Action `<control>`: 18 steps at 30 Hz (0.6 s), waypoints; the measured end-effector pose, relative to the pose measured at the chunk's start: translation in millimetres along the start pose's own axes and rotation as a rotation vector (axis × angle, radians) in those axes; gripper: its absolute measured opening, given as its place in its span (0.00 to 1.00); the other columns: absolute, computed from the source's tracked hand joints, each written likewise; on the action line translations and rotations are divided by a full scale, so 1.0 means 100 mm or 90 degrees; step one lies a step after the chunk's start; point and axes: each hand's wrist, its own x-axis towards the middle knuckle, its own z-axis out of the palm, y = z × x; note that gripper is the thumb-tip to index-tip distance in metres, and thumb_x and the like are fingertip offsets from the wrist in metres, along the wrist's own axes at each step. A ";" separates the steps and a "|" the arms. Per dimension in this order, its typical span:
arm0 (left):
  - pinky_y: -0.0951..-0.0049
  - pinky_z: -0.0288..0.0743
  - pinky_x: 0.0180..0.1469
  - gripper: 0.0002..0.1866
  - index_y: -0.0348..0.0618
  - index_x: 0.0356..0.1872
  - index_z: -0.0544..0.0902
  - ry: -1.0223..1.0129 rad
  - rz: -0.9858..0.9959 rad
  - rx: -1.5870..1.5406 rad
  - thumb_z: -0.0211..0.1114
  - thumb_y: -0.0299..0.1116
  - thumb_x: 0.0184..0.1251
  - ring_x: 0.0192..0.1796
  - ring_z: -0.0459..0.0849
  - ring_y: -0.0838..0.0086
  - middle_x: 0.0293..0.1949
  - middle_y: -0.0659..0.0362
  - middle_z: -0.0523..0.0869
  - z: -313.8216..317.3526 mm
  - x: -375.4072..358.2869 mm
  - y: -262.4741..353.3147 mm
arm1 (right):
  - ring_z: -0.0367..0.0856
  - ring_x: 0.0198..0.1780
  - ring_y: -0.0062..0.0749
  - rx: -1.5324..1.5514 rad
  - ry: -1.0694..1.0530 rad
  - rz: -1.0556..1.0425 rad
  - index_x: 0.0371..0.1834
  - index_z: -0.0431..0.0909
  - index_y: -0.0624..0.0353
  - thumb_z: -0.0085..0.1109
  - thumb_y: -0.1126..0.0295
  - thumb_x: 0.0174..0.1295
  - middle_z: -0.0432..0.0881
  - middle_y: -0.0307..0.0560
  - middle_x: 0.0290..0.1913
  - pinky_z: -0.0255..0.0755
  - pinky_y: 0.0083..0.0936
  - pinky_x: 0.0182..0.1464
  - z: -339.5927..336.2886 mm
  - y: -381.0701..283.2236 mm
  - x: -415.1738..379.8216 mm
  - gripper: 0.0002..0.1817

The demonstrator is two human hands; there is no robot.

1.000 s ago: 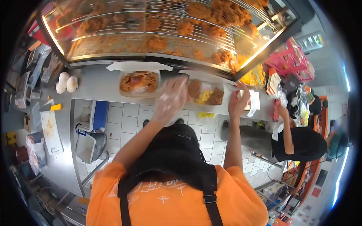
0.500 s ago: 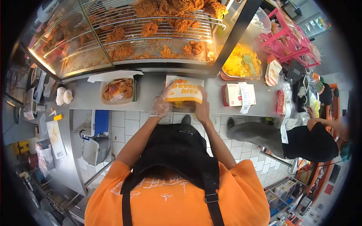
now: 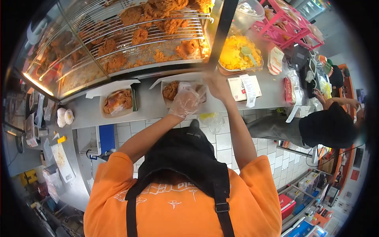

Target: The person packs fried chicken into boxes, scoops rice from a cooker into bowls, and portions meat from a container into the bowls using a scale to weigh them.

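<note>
In a clear plastic glove, my left hand [image 3: 185, 102] reaches into an open box [image 3: 167, 103] of fried chicken. Its fingers are bent over a small white packet [image 3: 184, 85], and whether they grip it is unclear. My right hand [image 3: 216, 85], smeared by motion, is at the box's right side; its fingers cannot be made out. Another open box [image 3: 132, 106] with fried chicken [image 3: 119, 102] and a packet stands to the left. A closed box [image 3: 236, 87] with a receipt [image 3: 248, 90] on it stands to the right.
A heated glass cabinet with chicken on wire racks [image 3: 150, 44] stands behind the counter [image 3: 150, 112]. Right of it are a tray of yellow food [image 3: 233, 53] with a green scoop [image 3: 246, 51] and a pink rack [image 3: 281, 24]. A co-worker [image 3: 325, 125] stands at the right.
The printed flap no longer faces up between my hands; the box is open with chicken showing. My left hand has moved into it, and my right hand has shifted up. The view has turned slightly.
</note>
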 end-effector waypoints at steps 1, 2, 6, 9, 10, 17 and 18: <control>0.55 0.78 0.47 0.22 0.46 0.57 0.77 0.012 -0.046 -0.030 0.64 0.39 0.62 0.47 0.84 0.54 0.47 0.51 0.84 -0.01 0.06 0.02 | 0.83 0.42 0.59 0.001 -0.029 -0.017 0.54 0.81 0.52 0.50 0.66 0.69 0.83 0.64 0.37 0.76 0.45 0.44 -0.03 0.01 -0.01 0.15; 0.56 0.78 0.46 0.22 0.45 0.56 0.78 0.022 -0.094 -0.060 0.64 0.40 0.62 0.45 0.84 0.54 0.45 0.50 0.85 -0.02 0.09 0.04 | 0.83 0.42 0.59 0.001 -0.026 -0.010 0.54 0.81 0.52 0.50 0.66 0.69 0.83 0.64 0.37 0.76 0.45 0.44 -0.04 0.02 -0.03 0.15; 0.54 0.78 0.44 0.18 0.44 0.50 0.81 -0.065 -0.228 -0.046 0.64 0.41 0.61 0.41 0.85 0.54 0.38 0.49 0.86 -0.06 0.24 0.05 | 0.84 0.41 0.56 0.092 -0.023 0.029 0.53 0.82 0.51 0.51 0.66 0.70 0.85 0.61 0.37 0.77 0.41 0.45 0.06 0.04 -0.08 0.14; 0.54 0.77 0.44 0.15 0.40 0.43 0.83 -0.019 -0.175 -0.035 0.64 0.39 0.61 0.41 0.85 0.53 0.34 0.45 0.85 0.26 0.22 -0.07 | 0.85 0.41 0.53 0.156 -0.029 0.069 0.52 0.82 0.52 0.52 0.66 0.69 0.85 0.58 0.38 0.77 0.39 0.45 0.12 0.01 -0.13 0.14; 0.54 0.77 0.44 0.14 0.39 0.40 0.82 -0.016 -0.168 -0.018 0.65 0.38 0.60 0.39 0.85 0.53 0.34 0.46 0.85 0.27 0.20 -0.09 | 0.86 0.40 0.51 0.189 -0.045 0.121 0.52 0.83 0.54 0.52 0.66 0.69 0.86 0.57 0.40 0.77 0.38 0.45 0.12 0.00 -0.11 0.14; 0.56 0.76 0.48 0.22 0.38 0.52 0.78 0.065 -0.096 -0.145 0.64 0.44 0.64 0.44 0.84 0.53 0.39 0.47 0.85 0.26 0.14 -0.01 | 0.85 0.28 0.42 0.227 -0.002 0.200 0.52 0.83 0.53 0.48 0.69 0.70 0.85 0.58 0.31 0.77 0.36 0.36 0.10 -0.13 -0.21 0.14; 0.56 0.76 0.48 0.22 0.38 0.52 0.78 0.067 -0.079 -0.152 0.64 0.44 0.64 0.44 0.84 0.53 0.39 0.47 0.85 0.30 0.15 -0.07 | 0.85 0.28 0.43 0.220 0.030 0.157 0.53 0.83 0.51 0.50 0.72 0.68 0.84 0.58 0.31 0.77 0.37 0.36 0.12 -0.10 -0.22 0.15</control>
